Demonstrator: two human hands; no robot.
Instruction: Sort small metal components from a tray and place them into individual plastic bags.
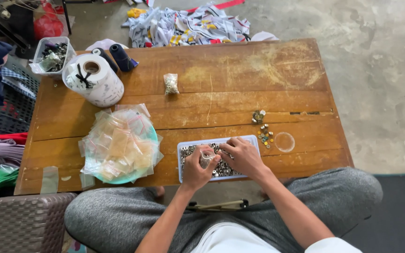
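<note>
In the head view, the left hand (197,165) pinched a small clear plastic bag (206,159) by its mouth, fingers closed on it, holding it open just above the shallow white tray of small metal buttons (184,149) at the near edge of the worn wooden table (240,79). The right hand (243,157) rested in the tray, fingers curled among the buttons; whether it gripped any could not be told. A heap of clear bags on a teal plate (118,145) lay near the left edge, within reach.

Worn, scratched wooden table (240,75); white plastic tray (254,140) of shiny metal buttons (221,169); glossy clear plastic bags (118,145).
</note>
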